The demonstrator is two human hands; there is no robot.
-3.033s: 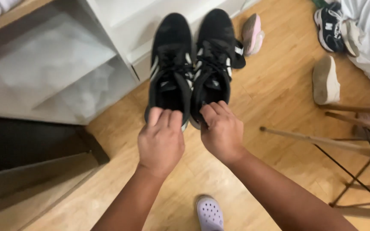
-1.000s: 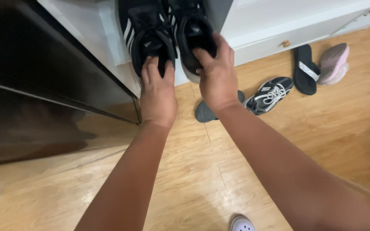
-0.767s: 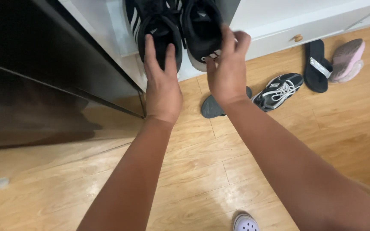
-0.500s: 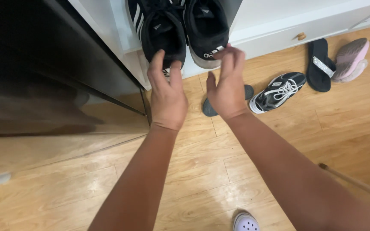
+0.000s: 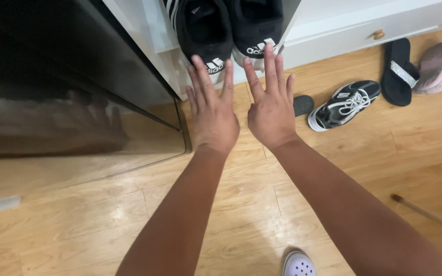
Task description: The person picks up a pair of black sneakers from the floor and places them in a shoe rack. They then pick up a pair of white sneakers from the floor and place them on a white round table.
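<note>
Left hand (image 5: 212,110) and right hand (image 5: 269,105), fingers spread, hover by black sneakers (image 5: 228,25).

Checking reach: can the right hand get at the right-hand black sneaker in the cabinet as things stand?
Probably yes. The right hand is open, fingertips at the heel of the right black sneaker, which sits beside the left black sneaker in the open white cabinet; nothing lies between.

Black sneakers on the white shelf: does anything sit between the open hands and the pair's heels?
Nothing visible does. The left hand and right hand are spread flat, fingertips right at the heels of the black sneakers, which sit side by side in the white shelf opening. The grey sneaker lies off to the right on the floor.
</note>
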